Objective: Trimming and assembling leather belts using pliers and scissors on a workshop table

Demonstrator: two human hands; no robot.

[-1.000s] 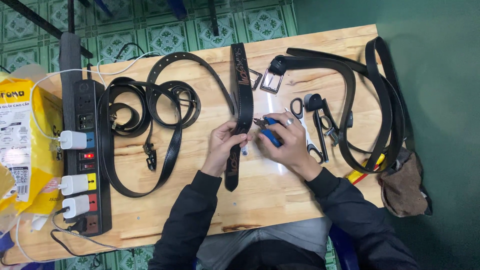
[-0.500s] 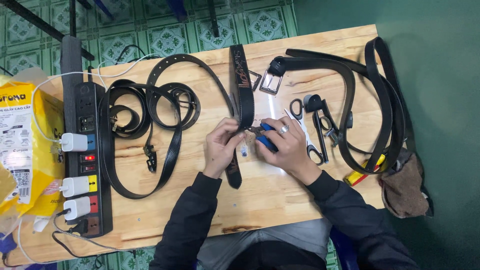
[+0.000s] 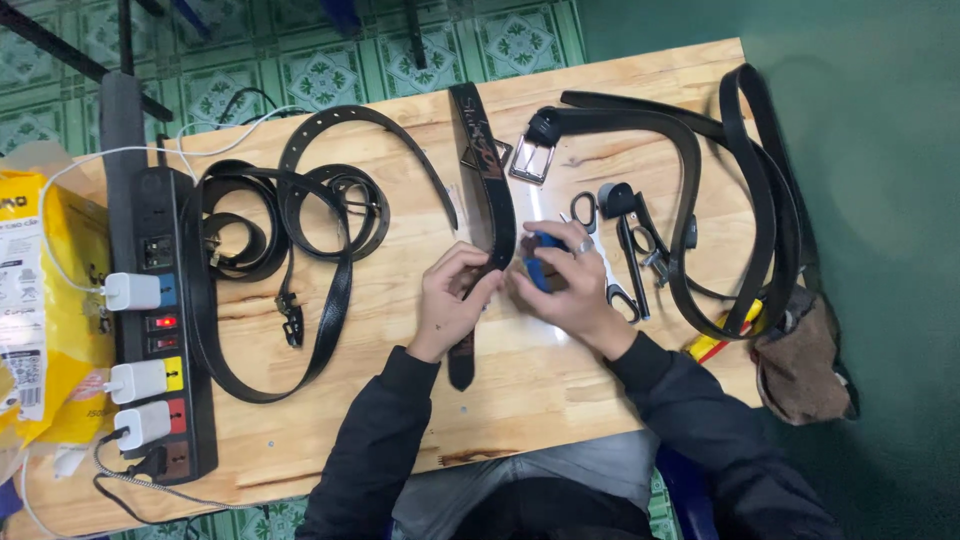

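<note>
A dark patterned leather belt (image 3: 484, 150) lies lengthwise down the middle of the wooden table (image 3: 400, 250). My left hand (image 3: 450, 300) pinches the belt near its lower part. My right hand (image 3: 565, 285), with a ring on one finger, grips a blue-handled tool (image 3: 540, 262) pressed against the belt's right edge beside my left fingers. The tool's tip is hidden by my hands. The belt's loose end (image 3: 461, 368) sticks out below my left hand.
Several black belts (image 3: 290, 230) lie coiled at left. A black power strip (image 3: 150, 310) with white plugs runs along the left edge, next to a yellow bag (image 3: 40, 300). At right lie a metal buckle (image 3: 531, 158), scissors (image 3: 600, 250), a black punch tool (image 3: 630, 240), more belts (image 3: 760, 200) and a brown pouch (image 3: 800, 370).
My left hand has slid slightly along the belt and my hands have drawn closer together. The blue-handled tool stays at the belt's edge.
</note>
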